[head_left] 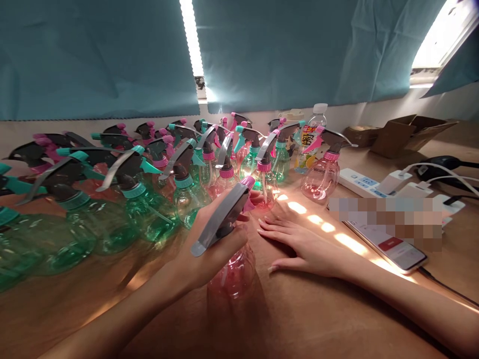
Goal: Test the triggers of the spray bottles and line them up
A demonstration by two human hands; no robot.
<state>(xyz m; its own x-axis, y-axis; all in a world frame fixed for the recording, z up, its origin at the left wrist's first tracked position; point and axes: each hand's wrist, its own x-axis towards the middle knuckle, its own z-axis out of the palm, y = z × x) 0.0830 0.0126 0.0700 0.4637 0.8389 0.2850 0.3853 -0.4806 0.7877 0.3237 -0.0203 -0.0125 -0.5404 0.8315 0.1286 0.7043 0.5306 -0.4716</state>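
A clear pink spray bottle [232, 276] stands upright on the brown table [307, 319], its grey and pink spray head leaning across my left hand. My left hand [215, 244] is wrapped round the bottle's neck just under that head. Flat on the table, to the right of the bottle and apart from it, lies my right hand [295, 244], its fingers stretched out and holding nothing. Just beyond the hands stands another pink spray bottle [265, 187]. Green spray bottles [149, 219] are lined up close on the left.
Several more pink and green spray bottles crowd the back. One pink spray bottle [320, 174] stands apart near a white power strip [359, 182] with chargers. A phone [396, 252] lies right, partly blurred out. Behind are a labelled drink bottle [317, 117] and an open cardboard box [400, 137].
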